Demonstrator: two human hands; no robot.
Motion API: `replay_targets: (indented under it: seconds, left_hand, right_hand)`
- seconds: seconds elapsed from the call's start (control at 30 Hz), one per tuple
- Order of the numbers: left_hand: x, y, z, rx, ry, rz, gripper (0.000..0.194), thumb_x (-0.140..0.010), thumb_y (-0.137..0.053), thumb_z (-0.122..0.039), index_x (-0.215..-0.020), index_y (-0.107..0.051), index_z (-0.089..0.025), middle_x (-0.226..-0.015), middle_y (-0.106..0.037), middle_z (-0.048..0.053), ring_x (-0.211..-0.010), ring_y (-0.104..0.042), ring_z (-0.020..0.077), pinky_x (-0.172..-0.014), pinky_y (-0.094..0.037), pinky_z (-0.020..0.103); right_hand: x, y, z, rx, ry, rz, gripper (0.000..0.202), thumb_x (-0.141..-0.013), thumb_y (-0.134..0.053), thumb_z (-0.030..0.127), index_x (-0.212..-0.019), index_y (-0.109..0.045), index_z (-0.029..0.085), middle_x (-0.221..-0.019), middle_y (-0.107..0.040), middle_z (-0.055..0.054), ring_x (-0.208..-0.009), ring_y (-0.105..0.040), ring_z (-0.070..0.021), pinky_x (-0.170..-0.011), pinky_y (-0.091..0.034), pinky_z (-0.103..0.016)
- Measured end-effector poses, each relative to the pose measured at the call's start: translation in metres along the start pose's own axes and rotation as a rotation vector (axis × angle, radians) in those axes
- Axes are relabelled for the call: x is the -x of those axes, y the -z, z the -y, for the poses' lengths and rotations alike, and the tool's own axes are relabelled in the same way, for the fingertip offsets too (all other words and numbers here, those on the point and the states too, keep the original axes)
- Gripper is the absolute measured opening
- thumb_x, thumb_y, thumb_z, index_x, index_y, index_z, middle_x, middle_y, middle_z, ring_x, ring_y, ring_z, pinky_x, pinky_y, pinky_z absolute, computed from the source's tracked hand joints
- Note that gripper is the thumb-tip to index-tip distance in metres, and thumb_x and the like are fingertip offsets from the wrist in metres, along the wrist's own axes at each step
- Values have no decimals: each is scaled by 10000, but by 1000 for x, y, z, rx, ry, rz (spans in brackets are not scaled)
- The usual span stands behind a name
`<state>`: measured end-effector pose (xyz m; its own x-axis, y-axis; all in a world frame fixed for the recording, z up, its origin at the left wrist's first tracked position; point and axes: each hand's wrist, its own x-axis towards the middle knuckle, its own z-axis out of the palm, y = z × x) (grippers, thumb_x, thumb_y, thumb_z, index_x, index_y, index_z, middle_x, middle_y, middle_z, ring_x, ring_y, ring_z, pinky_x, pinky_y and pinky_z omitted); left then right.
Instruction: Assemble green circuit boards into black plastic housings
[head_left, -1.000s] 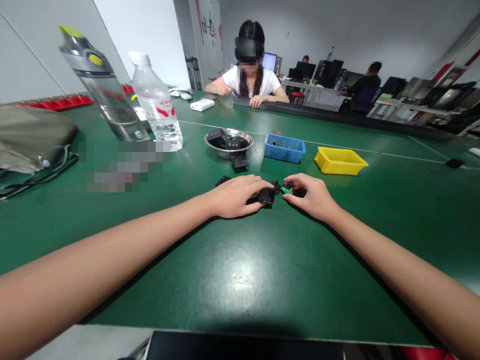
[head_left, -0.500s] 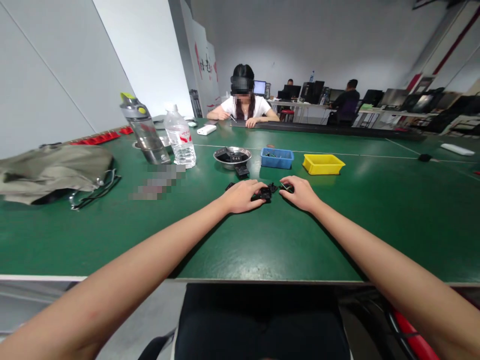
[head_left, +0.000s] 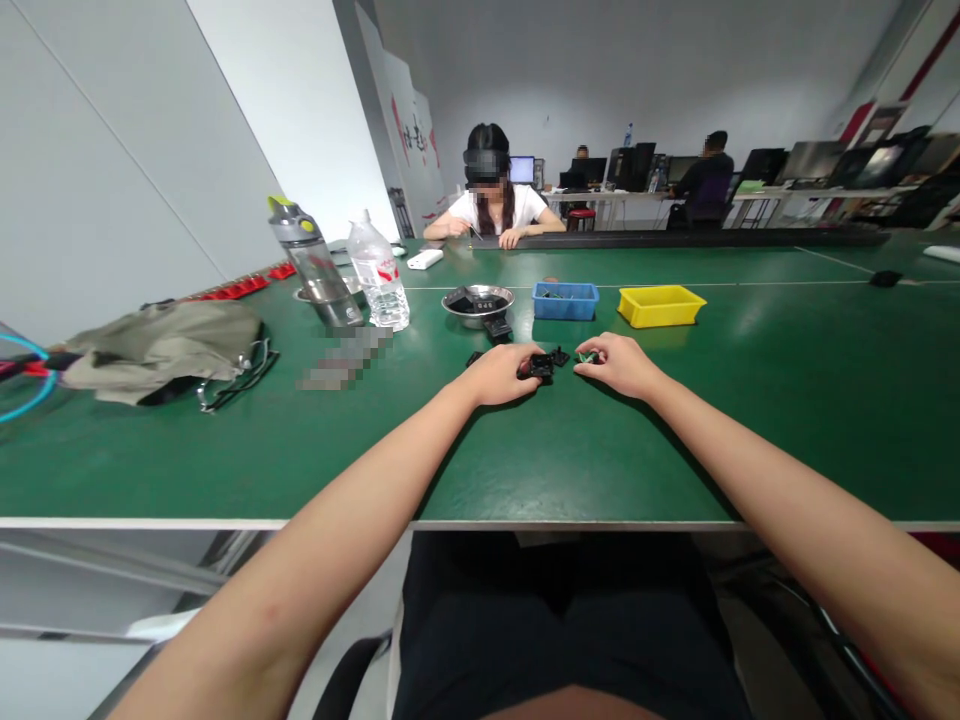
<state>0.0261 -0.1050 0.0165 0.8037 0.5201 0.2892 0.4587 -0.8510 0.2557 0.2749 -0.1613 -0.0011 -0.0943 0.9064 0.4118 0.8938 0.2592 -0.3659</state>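
Note:
My left hand is closed around a small black plastic casing, low over the green table. A short way to the right, my right hand pinches a small green part, perhaps a circuit board; its details are too small to make out. Between the hands, just beyond the casing, lies a small black piece. Another black block rests by the front rim of the metal bowl. Part of a dark item shows behind my left wrist.
Black parts fill the metal bowl. Right of it stand a blue bin with small parts and a yellow bin. Two bottles and a grey-green bag are at the left. A person works across the table.
The view has shifted, so the table's contents sit a little differently in it. The green part in my right hand now shows more clearly. My left hand still holds the black casing.

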Motion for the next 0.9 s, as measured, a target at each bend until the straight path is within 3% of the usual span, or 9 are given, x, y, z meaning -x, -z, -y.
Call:
replay_targets:
  seconds: [0.23, 0.37, 0.6, 0.73, 0.9]
  left_hand:
    - [5, 4, 9, 52, 48, -5, 368, -817, -668, -300, -1149, -736, -156, -806, -699, 12, -709, -634, 167, -702, -467, 269]
    - [4, 5, 12, 74, 43, -7, 405, -811, -677, -309, -1181, -738, -155, -866, -725, 30, -752, -653, 179, -725, -477, 279]
    - [2, 4, 11, 73, 19, -10, 387, -809, -685, -282, -1173, -745, -163, -956, -760, 56, -839, -685, 202, -808, -510, 302]
    - [1, 4, 12, 64, 7, -12, 406, -815, -686, -273, -1202, -736, -162, -1011, -771, 72, -886, -698, 218, -847, -524, 322]
    - [1, 5, 10, 55, 0, -5, 415, -822, -687, -269, -1223, -734, -175, -1056, -779, 72, -921, -706, 225, -879, -533, 330]
  right_hand:
    - [-2, 3, -8, -27, -22, 2, 292, -778, -803, 324, -1033, -828, 183, -827, -689, -53, -727, -625, -197, -754, -488, -318]
    - [-2, 4, -8, -49, -31, 15, 380, -729, -814, 255, -1105, -811, 197, -851, -693, -40, -719, -602, -183, -744, -477, -308]
    - [1, 4, 6, -112, -8, 63, 325, -720, -757, 183, -1040, -812, 191, -756, -687, 1, -644, -579, -145, -711, -464, -285]
    - [4, 5, 6, -150, -19, 66, 354, -713, -729, 139, -1055, -806, 182, -740, -711, 7, -643, -612, -143, -697, -481, -273]
    - [4, 8, -5, -188, -46, 47, 366, -726, -675, 76, -1056, -797, 173, -863, -789, -39, -767, -709, -179, -738, -536, -282]
